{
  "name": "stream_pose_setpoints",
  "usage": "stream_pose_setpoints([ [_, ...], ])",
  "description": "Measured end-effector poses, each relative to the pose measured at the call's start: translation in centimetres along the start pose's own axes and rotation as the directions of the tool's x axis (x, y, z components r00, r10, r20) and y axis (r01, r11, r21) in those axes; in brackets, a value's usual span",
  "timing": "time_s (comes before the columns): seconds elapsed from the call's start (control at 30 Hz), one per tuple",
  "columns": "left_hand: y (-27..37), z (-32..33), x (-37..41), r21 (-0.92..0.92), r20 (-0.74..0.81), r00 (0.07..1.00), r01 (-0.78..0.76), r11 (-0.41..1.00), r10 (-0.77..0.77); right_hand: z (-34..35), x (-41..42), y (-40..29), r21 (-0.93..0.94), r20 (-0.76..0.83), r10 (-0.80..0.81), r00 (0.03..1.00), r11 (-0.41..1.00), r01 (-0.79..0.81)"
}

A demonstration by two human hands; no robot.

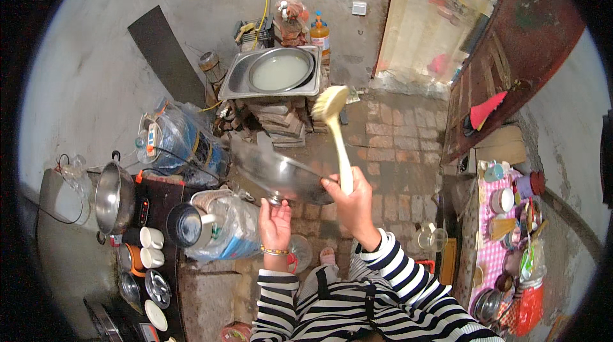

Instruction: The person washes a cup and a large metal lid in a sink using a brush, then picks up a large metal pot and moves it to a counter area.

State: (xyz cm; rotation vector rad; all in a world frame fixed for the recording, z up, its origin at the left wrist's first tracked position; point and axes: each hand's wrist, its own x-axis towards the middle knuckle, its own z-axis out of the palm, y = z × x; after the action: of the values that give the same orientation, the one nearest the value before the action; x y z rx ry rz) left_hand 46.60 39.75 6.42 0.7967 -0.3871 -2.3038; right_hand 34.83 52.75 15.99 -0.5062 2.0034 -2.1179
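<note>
My right hand (pixel 353 201) grips the pale handle of a scrubbing brush (pixel 339 136), bristles up and facing left. Its thumb also rests on the rim of a shiny metal lid (pixel 282 174), which is tilted and blurred by motion. Under the lid's round knob (pixel 275 198), my left hand (pixel 275 222) is palm up with its fingertips at the knob; whether they grip it I cannot tell. Beyond the lid, a metal basin of cloudy water (pixel 281 70) sits in a stainless steel sink (pixel 234 76) propped on stacked bricks.
To the left, a dark table (pixel 165 193) holds a metal wok (pixel 114 198), white mugs (pixel 152 247) and a saucepan (pixel 186 224). A plastic-wrapped bundle (pixel 230 227) stands beside it. On the right is a table with a pink checked cloth (pixel 488 246), bowls and bags. A dark red door (pixel 507 69) stands open.
</note>
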Motion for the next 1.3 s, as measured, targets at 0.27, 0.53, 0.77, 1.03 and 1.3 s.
stream_pose_setpoints([
  [0.27,-1.0,-0.3,10.9,0.425,-0.556,0.769,-0.063,0.903,0.315,1.0,16.9,5.3,0.428,0.153,0.296,0.943,0.84,-0.334],
  [0.53,-1.6,3.3,15.3,-0.063,-0.353,0.935,-0.043,0.997,0.019,4.7,26.2,8.6,0.5,0.513,0.497,0.7,0.49,-0.714],
  [0.77,1.2,5.4,21.5,-0.191,-0.511,0.83,-0.365,0.911,0.225,10.2,31.3,12.7,0.364,0.626,0.5,0.598,0.491,-0.792],
  [1.03,8.9,5.9,29.8,-0.051,-0.477,0.8,-0.437,0.898,0.363,16.5,39.3,16.5,-0.094,0.476,0.607,0.637,0.755,-0.649],
  [1.3,15.0,8.7,35.9,0.053,-0.428,0.764,-0.513,0.857,0.484,16.1,49.5,25.2,-0.565,0.392,0.4,0.828,0.815,-0.127],
])
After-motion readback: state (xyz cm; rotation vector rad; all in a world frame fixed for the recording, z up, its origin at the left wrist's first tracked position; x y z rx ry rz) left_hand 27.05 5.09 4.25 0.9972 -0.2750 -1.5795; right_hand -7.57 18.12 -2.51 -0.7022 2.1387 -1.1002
